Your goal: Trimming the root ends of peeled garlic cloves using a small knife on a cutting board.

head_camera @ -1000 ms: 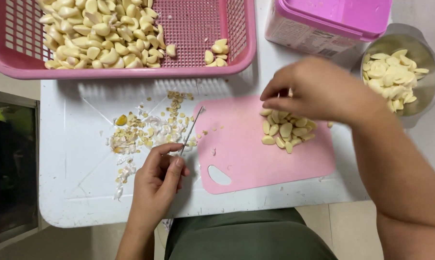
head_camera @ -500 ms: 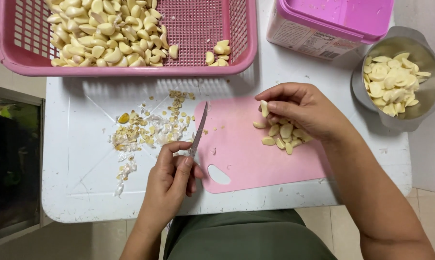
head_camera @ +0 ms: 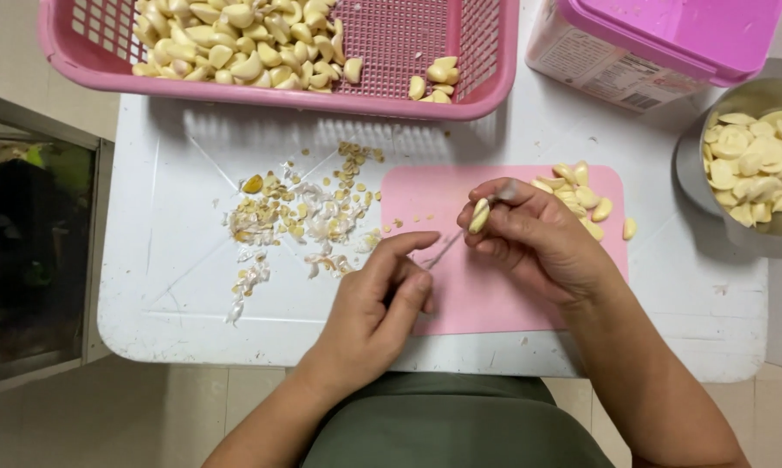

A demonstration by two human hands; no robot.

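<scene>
The right hand pinches one garlic clove between closed fingers above the pink cutting board, while the left hand, fingers closed on a small knife, points its blade toward it; trimming appears in hand, calling next for a careful cut at the clove's end.

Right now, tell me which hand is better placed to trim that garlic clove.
Left, probably. The left hand holds the knife, its blade angled toward the garlic clove pinched in the right hand.
</scene>
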